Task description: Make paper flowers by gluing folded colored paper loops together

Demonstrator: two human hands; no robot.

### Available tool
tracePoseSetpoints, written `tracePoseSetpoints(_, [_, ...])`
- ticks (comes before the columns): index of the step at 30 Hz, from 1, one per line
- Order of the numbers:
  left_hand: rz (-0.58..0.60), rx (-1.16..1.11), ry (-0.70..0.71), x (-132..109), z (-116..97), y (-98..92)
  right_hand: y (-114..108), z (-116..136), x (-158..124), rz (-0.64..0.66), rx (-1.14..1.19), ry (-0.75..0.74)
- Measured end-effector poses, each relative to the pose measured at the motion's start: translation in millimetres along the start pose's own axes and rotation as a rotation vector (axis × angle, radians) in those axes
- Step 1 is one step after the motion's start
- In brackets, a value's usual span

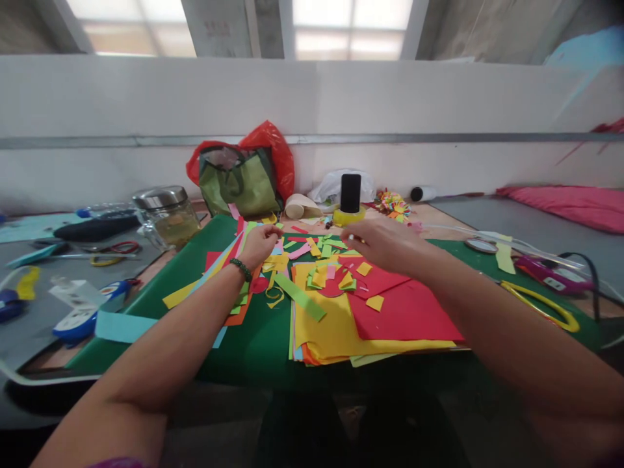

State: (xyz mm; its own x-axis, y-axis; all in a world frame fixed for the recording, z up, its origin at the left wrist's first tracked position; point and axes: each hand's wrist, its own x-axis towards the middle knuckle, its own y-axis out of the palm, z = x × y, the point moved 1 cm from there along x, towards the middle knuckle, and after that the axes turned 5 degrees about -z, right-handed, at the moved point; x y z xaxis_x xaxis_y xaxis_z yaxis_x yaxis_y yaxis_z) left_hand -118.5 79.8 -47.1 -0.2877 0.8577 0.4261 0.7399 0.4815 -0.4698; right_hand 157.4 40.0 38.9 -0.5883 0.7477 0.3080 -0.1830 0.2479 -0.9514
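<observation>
Both my arms reach forward over a green mat [253, 338] strewn with coloured paper. My left hand [260, 244], with a green bead bracelet on the wrist, is curled over small paper scraps [280, 260] near the mat's far side; what its fingers hold is hidden. My right hand [385, 244] hovers over yellow and green scraps [336, 276], fingers pinched together toward the left, and a thin pale bit seems to stick out of them. Below the hands lies a stack of red [404, 312] and yellow paper sheets [331, 328].
A glass jar with a metal lid [166, 218] stands at the left, a red plastic bag with a green bag [241, 172] at the back. A black phone on a yellow tape roll [350, 201] stands behind the mat. Yellow-handled scissors [541, 302] lie right, tools and tape dispensers [82, 318] left.
</observation>
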Motion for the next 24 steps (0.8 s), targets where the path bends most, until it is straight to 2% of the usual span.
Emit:
tracePoseSetpoints(4, [-0.015, 0.008, 0.023, -4.5, -3.8, 1.2, 46.0, -11.6, 75.3, 0.124, -0.05, -0.088])
tracePoseSetpoints(8, [-0.002, 0.014, 0.04, -9.5, -9.3, 2.1, 88.1, -23.9, 112.3, 0.207, -0.087, -0.113])
tracePoseSetpoints(12, [0.018, 0.032, 0.071, -11.3, -13.1, 3.8, 105.0, -27.0, 122.1, 0.234, -0.105, -0.132])
tracePoseSetpoints(24, [0.099, 0.07, 0.201, -16.0, -10.4, 13.4, 118.7, -57.1, 133.8, 0.247, -0.129, -0.091])
